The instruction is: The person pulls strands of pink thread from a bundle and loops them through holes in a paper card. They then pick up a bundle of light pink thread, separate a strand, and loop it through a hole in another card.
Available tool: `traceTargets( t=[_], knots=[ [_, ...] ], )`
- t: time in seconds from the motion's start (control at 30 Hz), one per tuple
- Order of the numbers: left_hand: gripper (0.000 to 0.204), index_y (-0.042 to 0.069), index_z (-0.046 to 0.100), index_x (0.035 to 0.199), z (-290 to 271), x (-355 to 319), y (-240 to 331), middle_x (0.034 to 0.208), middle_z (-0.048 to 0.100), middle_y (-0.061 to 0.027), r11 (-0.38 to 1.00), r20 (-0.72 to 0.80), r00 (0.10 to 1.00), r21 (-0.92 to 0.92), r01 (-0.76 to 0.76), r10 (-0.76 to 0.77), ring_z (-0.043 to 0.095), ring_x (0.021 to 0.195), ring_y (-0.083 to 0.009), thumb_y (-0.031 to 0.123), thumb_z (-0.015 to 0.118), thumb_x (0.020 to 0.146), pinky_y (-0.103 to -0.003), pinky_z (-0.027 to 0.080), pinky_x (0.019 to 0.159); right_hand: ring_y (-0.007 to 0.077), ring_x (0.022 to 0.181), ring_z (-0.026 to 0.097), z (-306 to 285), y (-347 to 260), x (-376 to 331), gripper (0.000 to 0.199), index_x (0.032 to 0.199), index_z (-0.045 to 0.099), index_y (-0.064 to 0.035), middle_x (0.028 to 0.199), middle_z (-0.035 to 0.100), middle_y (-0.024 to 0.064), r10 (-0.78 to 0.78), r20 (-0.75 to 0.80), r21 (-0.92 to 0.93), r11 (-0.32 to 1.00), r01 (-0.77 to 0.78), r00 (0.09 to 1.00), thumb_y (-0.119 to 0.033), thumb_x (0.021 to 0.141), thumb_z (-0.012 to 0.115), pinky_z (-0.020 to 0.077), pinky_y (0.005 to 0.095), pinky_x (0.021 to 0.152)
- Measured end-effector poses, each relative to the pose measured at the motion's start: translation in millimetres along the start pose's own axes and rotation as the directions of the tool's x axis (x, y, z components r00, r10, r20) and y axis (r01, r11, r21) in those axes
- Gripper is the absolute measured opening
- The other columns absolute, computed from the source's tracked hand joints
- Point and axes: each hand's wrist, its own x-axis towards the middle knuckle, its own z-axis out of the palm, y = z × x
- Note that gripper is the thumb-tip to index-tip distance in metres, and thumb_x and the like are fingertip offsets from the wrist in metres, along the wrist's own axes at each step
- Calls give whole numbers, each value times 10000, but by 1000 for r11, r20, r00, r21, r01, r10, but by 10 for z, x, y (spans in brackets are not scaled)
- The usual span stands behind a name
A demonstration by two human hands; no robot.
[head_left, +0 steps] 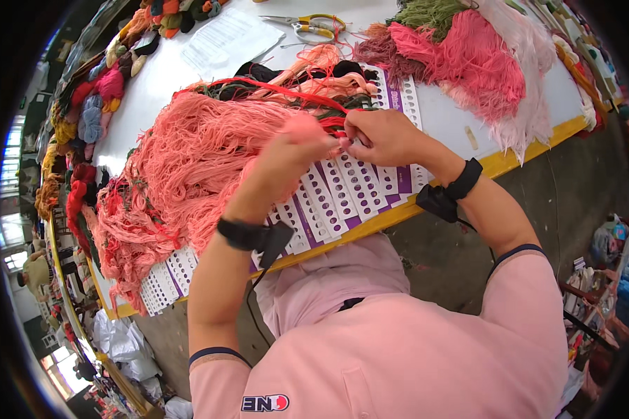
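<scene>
Salmon-pink yarn bundle, loose and tangled, heaped over white-and-purple punched cards fanned flat along the front desk edge; red strand across the top.

Salmon-pink yarn, white-and-purple hole-dotted cards, yellow-edged white table

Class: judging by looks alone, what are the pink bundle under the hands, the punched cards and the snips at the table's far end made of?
Pink bundle: soft matte yarn, seemingly wool or cotton, loose fuzzy strands. Cards: stiff card or plastic, flat, white and purple, rows of holes. Snips: shiny metal blades, yellow handles, probably plastic.
</scene>
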Motion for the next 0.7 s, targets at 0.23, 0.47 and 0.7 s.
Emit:
traceTargets(
  t=[0.23, 0.47, 0.7],
  knots=[
    [148, 38, 610, 1058, -2238, -841, 279, 645, 422, 85, 681, -248, 968, -705, -196, 21, 426, 539, -24, 96, 609, 922, -219, 421, 493, 312, 741, 640, -80, -108, -7, 336, 1000, 536, -78, 721, 623, 95, -50, 81, -44, 998, 54, 995, -290, 797, 701, 470, 433, 655],
    [255, -19, 622, 1149, -2520, -1326, 1428, 645, 415, 68, 819, -528, 693, 8, -574, 491, 354, 516, -2, 139, 606, 949, -154, 348, 450, 126, 646, 536, -65, -49, 7, 130, 924, 594, -34, 726, 592, 52, 30, 9, 320, 947, -32, 999, -134, 876, 664, 444, 283, 620],
    [402, 3, 534, 1303, -608, -308, 90, 1218, 618, -101, 679, -134, 981, -707, -196, 144, 612, 1059, -196, 238, 557, 977, -287, 535, 852, 99, 672, 539, 48, -58, 3, 110, 953, 594, -8, 762, 604, 33, -2, -197, 195, 980, 41, 980, -107, 910, 614, 450, 275, 620]
  ],
)
